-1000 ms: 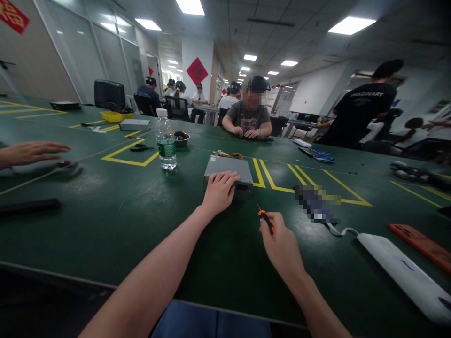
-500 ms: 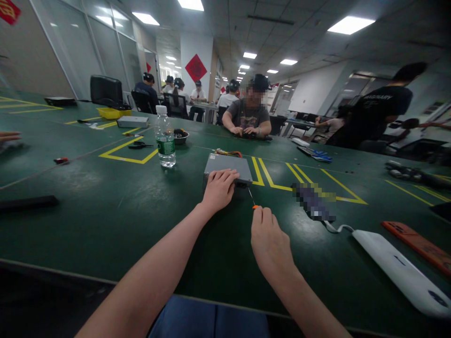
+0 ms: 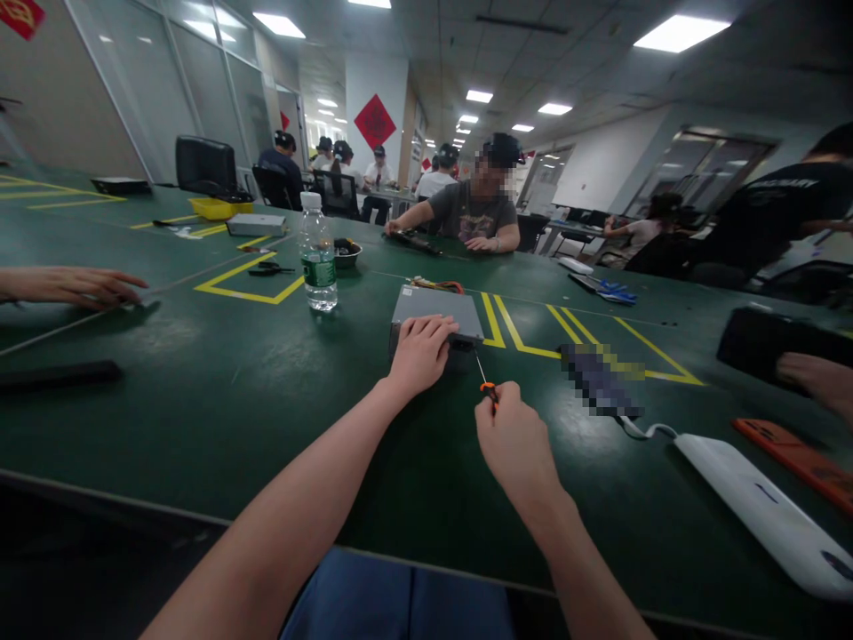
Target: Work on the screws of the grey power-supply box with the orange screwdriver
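Observation:
A grey metal computer power supply (image 3: pixel 436 307) lies on the green table, with coloured cables (image 3: pixel 436 284) coming out at its far side. Over its top and near edge, my left hand (image 3: pixel 421 351) grips it, fingers side by side. My right hand (image 3: pixel 516 436) is closed around a screwdriver (image 3: pixel 490 391) with an orange and black handle. The screwdriver's thin shaft points up at the near right corner of the power supply. Whether its tip sits in a screw is too small to tell.
A water bottle (image 3: pixel 319 258) stands left of the power supply, a small bowl (image 3: pixel 346 256) behind it. Rightward lie a blurred-out device (image 3: pixel 600 378), a white power bank (image 3: pixel 753 507) and an orange phone (image 3: pixel 793 458). Other people's hands (image 3: pixel 73 286) reach in from both sides.
My right hand has shifted its hold on the screwdriver, so more of the handle shows. Another person's hand has come in at left, and a hand with a black object at right.

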`<action>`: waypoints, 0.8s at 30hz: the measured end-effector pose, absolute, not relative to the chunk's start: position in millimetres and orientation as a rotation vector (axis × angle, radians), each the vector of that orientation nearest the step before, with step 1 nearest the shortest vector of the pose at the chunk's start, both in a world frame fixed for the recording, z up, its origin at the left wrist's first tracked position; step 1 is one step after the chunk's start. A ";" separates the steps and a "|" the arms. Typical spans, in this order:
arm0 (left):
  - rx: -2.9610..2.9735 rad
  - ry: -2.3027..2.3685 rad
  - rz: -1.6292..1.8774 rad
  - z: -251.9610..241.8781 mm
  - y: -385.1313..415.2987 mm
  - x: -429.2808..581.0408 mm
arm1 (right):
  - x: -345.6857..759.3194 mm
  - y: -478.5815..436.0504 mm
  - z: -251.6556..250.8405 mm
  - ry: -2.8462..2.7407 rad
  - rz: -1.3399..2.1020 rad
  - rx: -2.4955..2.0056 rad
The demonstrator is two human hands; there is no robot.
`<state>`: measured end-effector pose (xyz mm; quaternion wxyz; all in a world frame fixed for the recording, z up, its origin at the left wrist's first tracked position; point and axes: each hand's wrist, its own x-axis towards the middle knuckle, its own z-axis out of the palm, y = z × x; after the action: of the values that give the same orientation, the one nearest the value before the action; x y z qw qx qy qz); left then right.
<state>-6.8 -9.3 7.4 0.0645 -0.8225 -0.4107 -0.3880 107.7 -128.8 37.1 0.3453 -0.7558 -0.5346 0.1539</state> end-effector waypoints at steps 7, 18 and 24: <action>-2.485 -1.260 -1.139 8.2 -9.5 -7.3 | 126.0 -121.3 21.3 -1.044 0.935 -1.570; -2.479 -1.240 -1.144 8.6 -9.8 -8.1 | 117.2 -144.1 11.0 -1.812 -0.172 -1.600; -2.493 -1.239 -1.128 9.4 -8.9 -8.5 | 107.8 -138.5 19.5 -2.055 -0.617 -1.783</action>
<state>-8.5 -8.9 9.4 0.0688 -0.8281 -0.4115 -0.3745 107.8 -138.5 19.5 0.1749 -0.6292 -0.7254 -0.2178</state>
